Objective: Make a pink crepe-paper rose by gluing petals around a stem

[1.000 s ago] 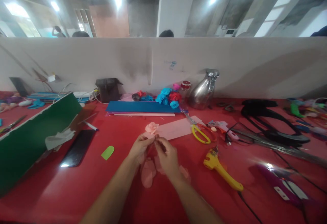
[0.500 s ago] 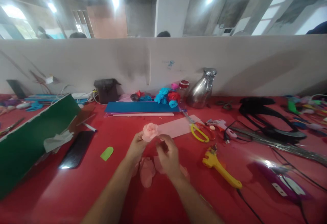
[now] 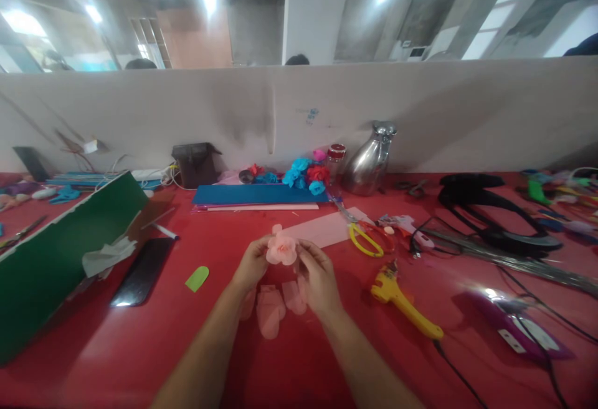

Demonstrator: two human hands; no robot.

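Observation:
A pink paper flower [image 3: 282, 248] with layered petals is held up over the red table, its face turned toward me. My left hand [image 3: 253, 264] grips it from the left side, fingers closed at its edge. On the other side my right hand [image 3: 318, 275] pinches the flower's right edge between thumb and fingers. Below both hands lie loose pink paper petals [image 3: 270, 317]. Behind the flower is a flat strip of pink paper [image 3: 327, 230]. The stem or back of the flower is hidden.
To the right lie yellow-handled scissors [image 3: 365, 242], a yellow glue gun [image 3: 406, 309] and a purple device [image 3: 523, 328] with cords. A phone [image 3: 142, 272], a green petal template [image 3: 197, 279] and a green board [image 3: 70, 259] are at left. A metal jug [image 3: 371, 160] stands behind.
The flower has tipped to face me and shows more of its petals. My right hand has risen slightly and moved right, and now touches the flower's edge.

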